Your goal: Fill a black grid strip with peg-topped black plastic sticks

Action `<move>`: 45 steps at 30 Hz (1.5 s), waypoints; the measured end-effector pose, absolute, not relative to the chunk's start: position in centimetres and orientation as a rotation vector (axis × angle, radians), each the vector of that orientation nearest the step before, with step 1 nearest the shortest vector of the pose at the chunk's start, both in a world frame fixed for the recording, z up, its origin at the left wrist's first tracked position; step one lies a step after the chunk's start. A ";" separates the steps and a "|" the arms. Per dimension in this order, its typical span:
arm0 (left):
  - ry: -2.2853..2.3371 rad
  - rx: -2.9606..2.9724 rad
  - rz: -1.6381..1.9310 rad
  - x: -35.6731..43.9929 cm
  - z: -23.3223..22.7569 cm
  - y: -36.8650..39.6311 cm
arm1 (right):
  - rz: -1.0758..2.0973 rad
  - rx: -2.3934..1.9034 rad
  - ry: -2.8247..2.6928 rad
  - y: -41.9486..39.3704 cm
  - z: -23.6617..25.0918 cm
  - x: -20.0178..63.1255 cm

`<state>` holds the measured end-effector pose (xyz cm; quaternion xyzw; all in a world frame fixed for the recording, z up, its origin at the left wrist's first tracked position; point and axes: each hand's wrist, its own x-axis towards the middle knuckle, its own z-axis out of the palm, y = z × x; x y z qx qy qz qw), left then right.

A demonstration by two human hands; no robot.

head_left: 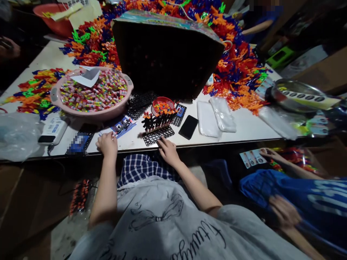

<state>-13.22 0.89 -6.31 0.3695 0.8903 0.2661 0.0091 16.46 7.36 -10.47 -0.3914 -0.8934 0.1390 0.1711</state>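
Observation:
My left hand rests at the table's front edge with its fingers curled closed. Just beside its fingertips lie thin blue and white sticks; whatever it pinches is too small to make out. My right hand has its fingers stretched out, the tips touching the front edge of a black perforated rack. Several small black figures with orange tops stand upright in a row on this rack. Behind them sits a red basket holding small orange and coloured pieces.
A pink basin of small wrapped pieces stands left, a large dark open box behind. Heaps of coloured plastic figures surround it. A phone and clear bags lie right. A co-worker in blue sits at right.

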 end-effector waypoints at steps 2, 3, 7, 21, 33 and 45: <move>2.726 1.211 0.754 -14.5 -6.2 0.4 | 0.412 -1.130 -2.527 7.6 -10.7 16.2; 2.703 1.231 0.758 -14.8 -6.4 0.1 | 0.418 -1.131 -2.518 7.9 -10.7 16.3; 2.613 1.167 1.039 -14.5 -8.3 -1.5 | 0.448 -1.079 -2.546 9.0 -10.3 17.0; 1.986 0.699 1.727 -3.3 -10.2 4.1 | 0.590 -1.087 -2.585 12.0 -9.4 16.7; 2.187 0.906 1.524 -2.6 -9.4 5.8 | 0.537 -1.110 -2.570 11.6 -9.9 16.8; 2.233 1.114 1.428 -3.6 -11.0 5.9 | 0.523 -1.079 -2.517 11.7 -10.8 16.8</move>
